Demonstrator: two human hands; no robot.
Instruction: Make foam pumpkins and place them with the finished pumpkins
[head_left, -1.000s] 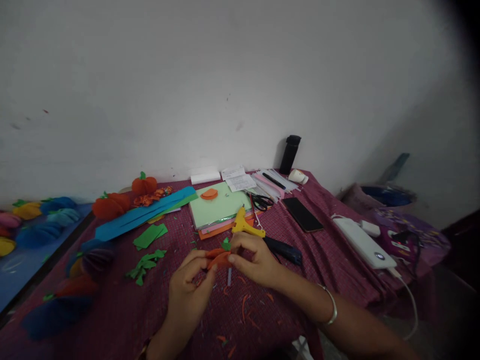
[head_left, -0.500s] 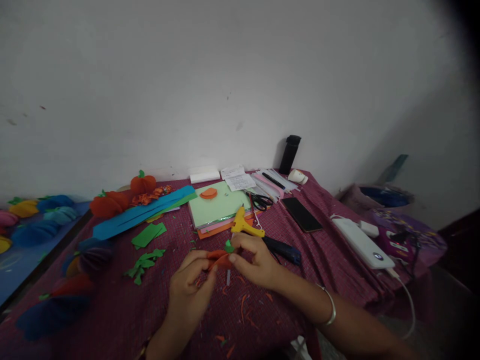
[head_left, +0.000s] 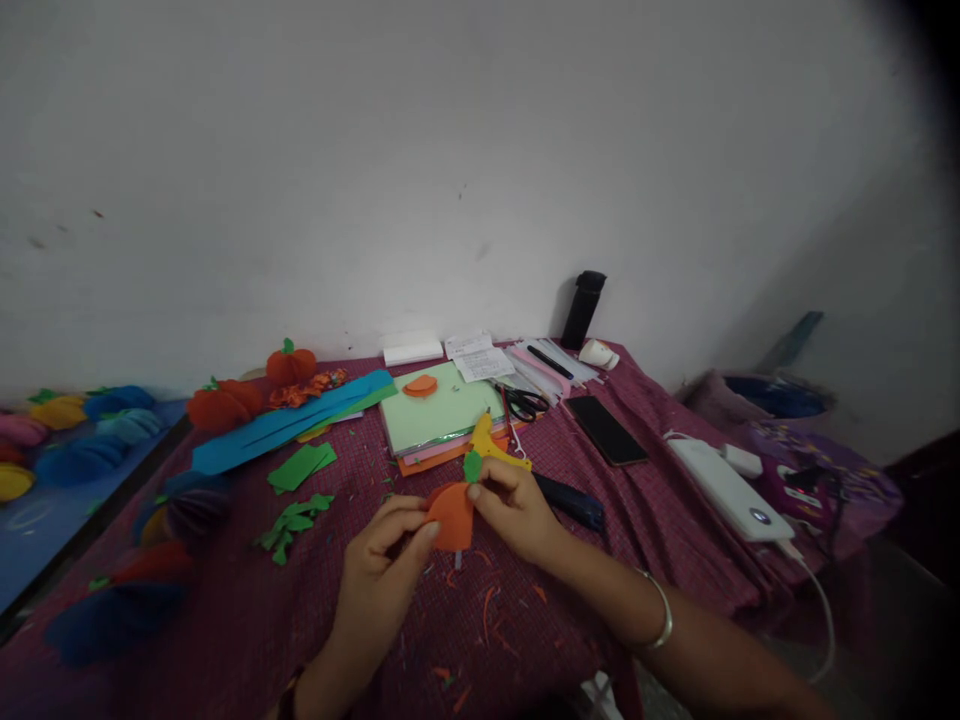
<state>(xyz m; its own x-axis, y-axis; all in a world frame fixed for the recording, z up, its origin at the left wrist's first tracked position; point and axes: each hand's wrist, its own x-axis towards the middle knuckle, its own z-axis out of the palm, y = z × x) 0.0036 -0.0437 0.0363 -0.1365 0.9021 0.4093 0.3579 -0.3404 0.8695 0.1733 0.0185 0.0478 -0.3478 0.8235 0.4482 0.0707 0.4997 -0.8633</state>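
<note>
Between both hands is an orange paper pumpkin (head_left: 452,520) with a green paper leaf (head_left: 472,466) at its top right. My left hand (head_left: 382,570) pinches its left edge between thumb and fingers. At the upper right, beside the leaf, my right hand (head_left: 517,510) closes on it with thumb and index finger. Just behind the right hand lies a yellow glue gun (head_left: 487,440), partly hidden. Green paper cut-outs (head_left: 292,525) and green paper pieces (head_left: 301,467) lie left of the hands. Orange paper scraps (head_left: 491,615) are scattered on the cloth below.
Finished paper pumpkins (head_left: 225,403) stand at the back left by blue paper strips (head_left: 292,420). A paper stack (head_left: 427,410), scissors (head_left: 525,402), a phone (head_left: 606,430) and a black bottle (head_left: 583,310) lie or stand behind. A white power bank (head_left: 724,490) is at right.
The orange paper pumpkin has been turned from edge-on so that its flat face shows, with the green leaf now higher. Both hands still hold it.
</note>
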